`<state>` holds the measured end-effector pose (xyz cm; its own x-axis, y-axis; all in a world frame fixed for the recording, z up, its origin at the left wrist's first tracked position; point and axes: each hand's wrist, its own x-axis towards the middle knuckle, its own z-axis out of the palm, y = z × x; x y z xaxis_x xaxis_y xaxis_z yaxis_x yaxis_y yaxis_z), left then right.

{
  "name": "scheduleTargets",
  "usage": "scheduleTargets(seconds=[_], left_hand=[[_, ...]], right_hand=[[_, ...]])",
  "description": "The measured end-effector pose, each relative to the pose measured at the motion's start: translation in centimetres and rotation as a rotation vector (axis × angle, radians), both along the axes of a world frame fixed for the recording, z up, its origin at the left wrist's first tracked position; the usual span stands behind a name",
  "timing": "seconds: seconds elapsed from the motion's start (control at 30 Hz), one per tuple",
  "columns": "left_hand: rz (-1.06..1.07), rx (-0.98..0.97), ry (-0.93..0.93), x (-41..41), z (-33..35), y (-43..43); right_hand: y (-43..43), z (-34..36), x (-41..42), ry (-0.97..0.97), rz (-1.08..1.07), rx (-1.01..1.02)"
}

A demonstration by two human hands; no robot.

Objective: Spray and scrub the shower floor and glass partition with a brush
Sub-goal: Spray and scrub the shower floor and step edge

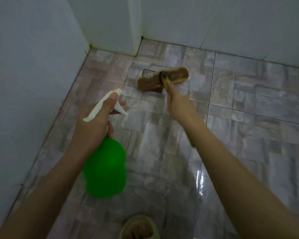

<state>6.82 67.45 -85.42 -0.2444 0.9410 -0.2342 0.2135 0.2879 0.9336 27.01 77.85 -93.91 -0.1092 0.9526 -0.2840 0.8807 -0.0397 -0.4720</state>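
Observation:
My left hand (97, 121) grips a green spray bottle (104, 167) by its white trigger head (104, 102), nozzle pointing away toward the floor ahead. My right hand (177, 104) holds the handle of a brown scrub brush (162, 79). The brush head lies flat on the wet tiled shower floor (240, 118), partly covering a square floor drain (148, 73). No glass partition is identifiable in view.
White tiled walls (24, 75) close the floor in on the left and at the back, meeting in a stepped corner (135, 40). A foot in a pale sandal (139, 228) stands at the bottom edge. Water glistens on the tiles at lower right.

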Motion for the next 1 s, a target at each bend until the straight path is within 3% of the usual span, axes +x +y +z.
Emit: scheduleTargets(seconds=[0.1,0.27,0.37,0.57,0.67,0.8,1.0], left_hand=[[-0.01,-0.016,-0.027,-0.8,0.1,-1.5],[-0.094,-0.078,-0.031,-0.7,-0.8,-5.0],[-0.115,-0.105,-0.001,-0.3,-1.5,-6.6],[-0.128,-0.077,0.01,0.3,-0.9,-7.9],[-0.155,-0.049,0.013,0.5,0.1,-8.1],[-0.185,-0.064,-0.02,2.6,0.8,-8.0],[-0.371,-0.103,-0.059,7.8,-0.3,-6.5]], right_hand=[[-0.7,1.3,1.7,-0.031,0.02,-0.074],[-23.2,6.1,7.5,-0.158,-0.154,-0.31],[-29.5,7.4,6.5,-0.139,-0.108,-0.417],[-16.9,2.3,2.4,-0.095,-0.042,-0.138],[-20.4,3.6,5.0,-0.148,-0.069,-0.159],[-31.5,8.3,8.8,-0.166,-0.185,-0.438],[-22.0,4.8,13.4,-0.214,-0.325,-0.225]])
